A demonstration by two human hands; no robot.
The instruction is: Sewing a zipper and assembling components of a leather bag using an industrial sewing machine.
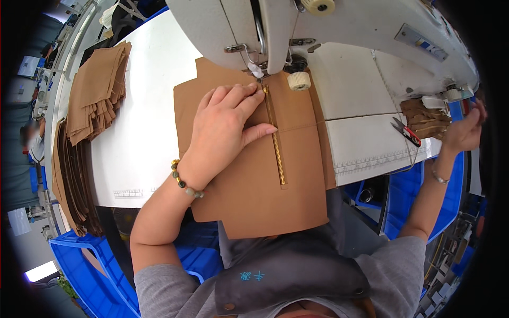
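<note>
My left hand [225,122] lies with spread fingers on a brown fabric panel [254,206], pressing it down left of a gold-toothed zipper [278,153]. Its index fingertip is at the zipper's upper end, close to the sewing machine's needle area [259,77], and the thumb reaches over the teeth. The panel runs under the machine head and hangs over the table's front edge. At the far right my right hand [462,130] is raised by the end of the sewing machine [366,24], its fingers curled. What they grip there is lost in the dark rim.
Stacks of brown fabric pieces [98,90] lie on the left side of the white table [143,69]. Red-handled thread snips [408,133] and a smaller brown stack [424,119] lie at right. Blue bins [98,270] stand below. Another person [36,143] sits far left.
</note>
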